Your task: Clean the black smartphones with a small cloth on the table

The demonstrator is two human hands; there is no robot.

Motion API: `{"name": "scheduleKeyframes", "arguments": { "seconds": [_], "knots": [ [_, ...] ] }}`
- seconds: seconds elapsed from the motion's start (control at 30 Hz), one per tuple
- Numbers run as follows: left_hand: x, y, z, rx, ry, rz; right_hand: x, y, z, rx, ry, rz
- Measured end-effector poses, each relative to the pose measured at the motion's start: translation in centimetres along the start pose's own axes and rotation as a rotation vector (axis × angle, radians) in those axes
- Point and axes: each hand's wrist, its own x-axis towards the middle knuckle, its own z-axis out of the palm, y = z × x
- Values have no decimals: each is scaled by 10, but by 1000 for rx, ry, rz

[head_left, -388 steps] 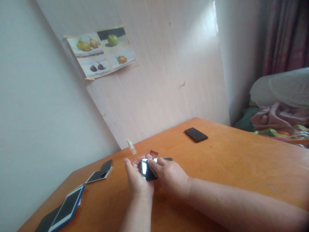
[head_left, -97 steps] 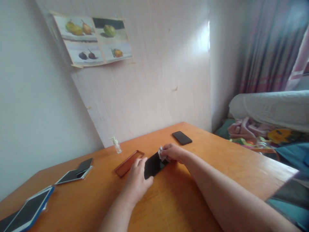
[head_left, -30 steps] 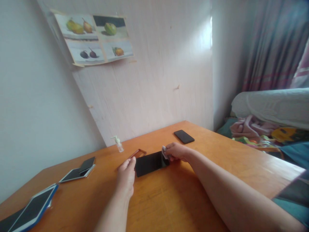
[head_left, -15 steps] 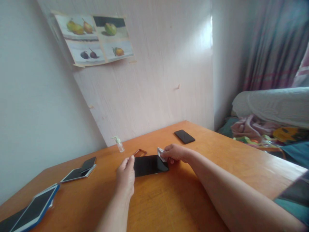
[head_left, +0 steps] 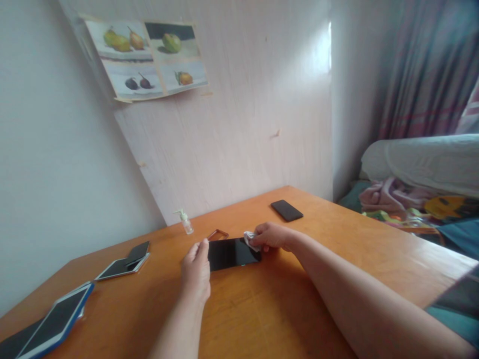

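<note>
A black-screened phone lies lengthwise between my hands, just above or on the wooden table; I cannot tell which. My left hand is closed around its left end, thumb on top. A crumpled white tissue is pinched in the fingers of my right hand, and it touches the screen near the far right corner. Behind the phone rests a thin brown rectangular frame, partly hidden by the phone.
A clear pump bottle stands near the wall. Another dark phone lies at the back right. On the left are a white-edged tablet with a dark phone on it, and a blue-edged tablet. A bed with bedding is at the right.
The phone's far edge has tipped slightly and its reflection has shifted. The tissue looks flatter and more bunched against the screen. Both hands stay nearly in place.
</note>
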Motion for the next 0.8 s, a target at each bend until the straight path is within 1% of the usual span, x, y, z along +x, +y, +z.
{"name": "scheduleKeyframes", "arguments": {
  "seconds": [0.23, 0.47, 0.8],
  "knots": [
    [1, 0, 2, -27, 59, 2, -1, -1, 2, -31, -51, -21],
    [4, -6, 1, -55, 113, 20, -2, -4, 5, -62, -94, -16],
    [5, -7, 0, -59, 133, 1, -8, -10, 11, -137, -49, 12]
  ]
}}
